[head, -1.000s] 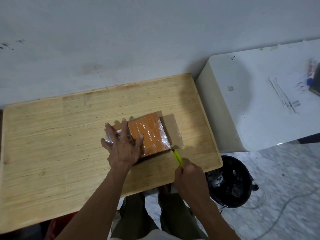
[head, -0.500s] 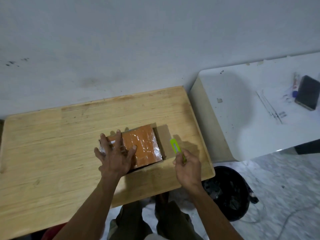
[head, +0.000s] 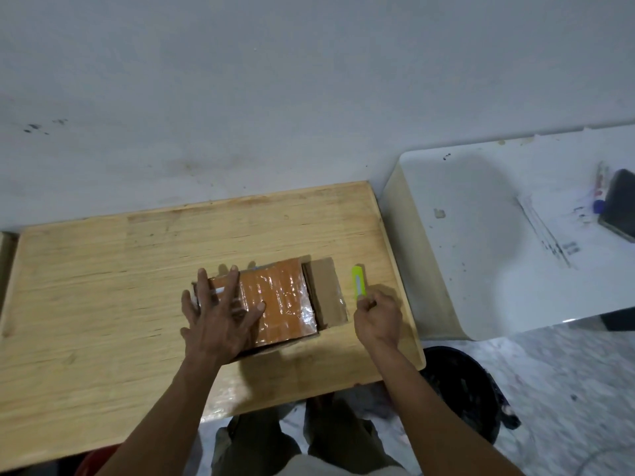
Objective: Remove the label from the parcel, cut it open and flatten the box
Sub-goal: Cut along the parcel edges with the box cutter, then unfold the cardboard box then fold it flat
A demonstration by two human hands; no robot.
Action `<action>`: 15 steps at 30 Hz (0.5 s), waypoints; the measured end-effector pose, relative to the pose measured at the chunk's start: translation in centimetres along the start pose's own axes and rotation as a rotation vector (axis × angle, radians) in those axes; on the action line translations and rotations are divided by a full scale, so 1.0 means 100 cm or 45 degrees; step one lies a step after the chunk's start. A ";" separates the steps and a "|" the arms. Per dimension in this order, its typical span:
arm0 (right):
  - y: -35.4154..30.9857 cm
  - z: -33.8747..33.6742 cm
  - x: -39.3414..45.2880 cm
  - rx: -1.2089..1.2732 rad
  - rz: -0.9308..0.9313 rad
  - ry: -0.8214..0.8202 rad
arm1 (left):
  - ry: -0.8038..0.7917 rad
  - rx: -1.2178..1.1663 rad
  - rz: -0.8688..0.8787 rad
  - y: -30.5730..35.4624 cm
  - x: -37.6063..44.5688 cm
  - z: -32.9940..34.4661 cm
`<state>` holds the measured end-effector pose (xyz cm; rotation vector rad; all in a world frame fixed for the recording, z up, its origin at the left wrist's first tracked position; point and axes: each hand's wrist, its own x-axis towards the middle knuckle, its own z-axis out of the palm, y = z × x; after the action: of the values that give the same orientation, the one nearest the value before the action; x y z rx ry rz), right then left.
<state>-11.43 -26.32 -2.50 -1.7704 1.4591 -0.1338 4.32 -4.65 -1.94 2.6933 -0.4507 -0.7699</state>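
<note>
While left hand [head: 220,317] presses parcel [head: 275,300], no legible writing, right hand [head: 376,316] holds cutter [head: 357,281]

Left hand [head: 220,317] lies flat, fingers spread; right hand [head: 378,316] is curled closed.

— What can't you make out?
— The left hand [head: 220,321] covers the parcel's [head: 278,300] left half; the phone [head: 620,204] is cut off at the right edge.
— And the cutter [head: 358,282]?
— Its lower end is hidden in the right hand [head: 378,316].
</note>
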 end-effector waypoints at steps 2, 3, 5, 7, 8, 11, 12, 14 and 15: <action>-0.002 0.002 0.006 -0.061 0.017 -0.040 | -0.005 0.022 0.021 -0.001 -0.003 -0.001; -0.004 0.003 0.008 -0.090 0.021 -0.041 | -0.009 0.029 0.035 -0.002 -0.005 -0.002; -0.004 0.005 0.013 -0.135 0.031 -0.025 | -0.019 0.027 0.036 -0.004 -0.005 -0.002; -0.004 0.008 0.017 -0.167 0.023 -0.011 | -0.021 0.029 0.030 -0.003 -0.005 -0.002; -0.003 0.008 0.019 -0.184 0.006 -0.007 | -0.020 0.032 0.026 -0.002 -0.005 -0.002; -0.001 0.008 0.021 -0.227 -0.047 0.002 | -0.007 0.031 0.015 0.000 -0.005 -0.003; -0.001 0.008 0.020 -0.254 -0.072 0.005 | -0.002 0.031 0.014 0.000 -0.006 -0.003; -0.002 0.010 0.016 -0.281 -0.176 0.008 | 0.005 0.040 0.023 0.001 -0.007 -0.003; -0.005 0.012 0.012 -0.255 -0.249 -0.013 | 0.009 0.043 0.032 0.001 -0.006 -0.003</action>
<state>-10.03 -26.71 -3.46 -2.0728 1.3277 -0.0811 3.97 -4.43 -1.40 2.7157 -0.4988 -0.7518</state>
